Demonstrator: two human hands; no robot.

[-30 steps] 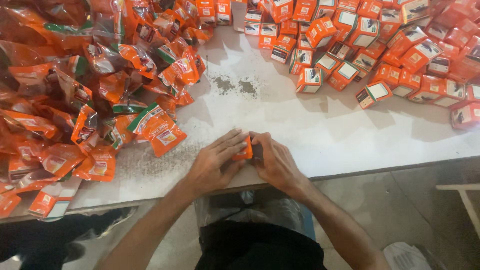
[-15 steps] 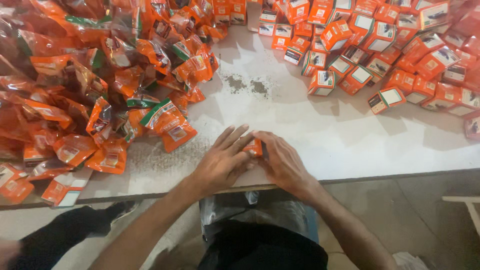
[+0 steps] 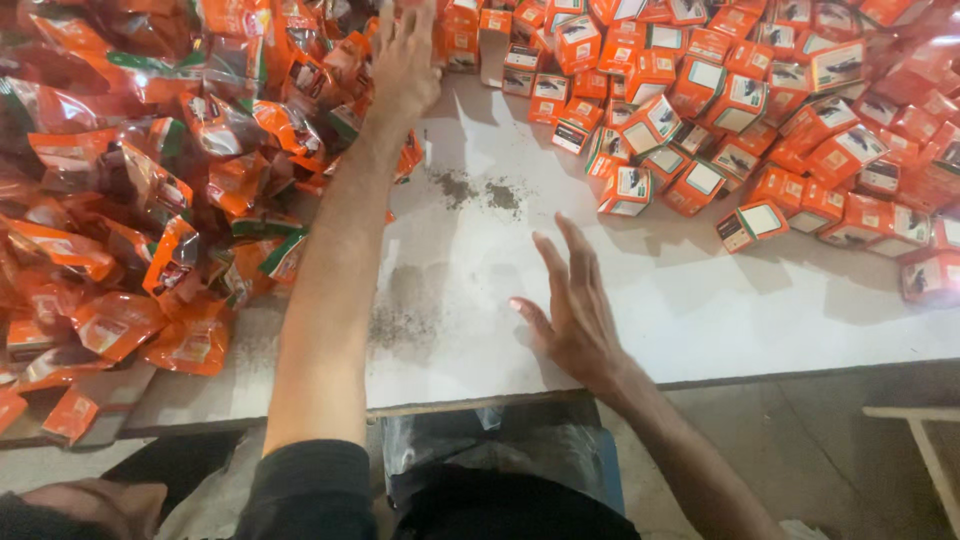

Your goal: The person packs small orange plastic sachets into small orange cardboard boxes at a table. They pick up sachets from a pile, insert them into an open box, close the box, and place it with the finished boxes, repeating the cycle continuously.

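My left hand (image 3: 405, 60) is stretched far across the white table (image 3: 680, 310), fingers spread, at the edge of the heap of shiny orange pouches (image 3: 150, 190) near the top of the view. It holds nothing that I can see. My right hand (image 3: 570, 310) hovers open over the table's near middle, fingers apart and empty. A pile of small orange and white boxes (image 3: 740, 100) fills the far right of the table.
Dark powder spills (image 3: 475, 190) mark the table between the two piles, with a fainter smear (image 3: 405, 310) near my left forearm. The table's front edge (image 3: 700, 378) runs just below my right hand. A pale stand corner (image 3: 915, 420) sits at the lower right.
Both hands were together at the front edge on a small orange item. They have parted: the left has reached far forward to the pouches, the right is open and empty.
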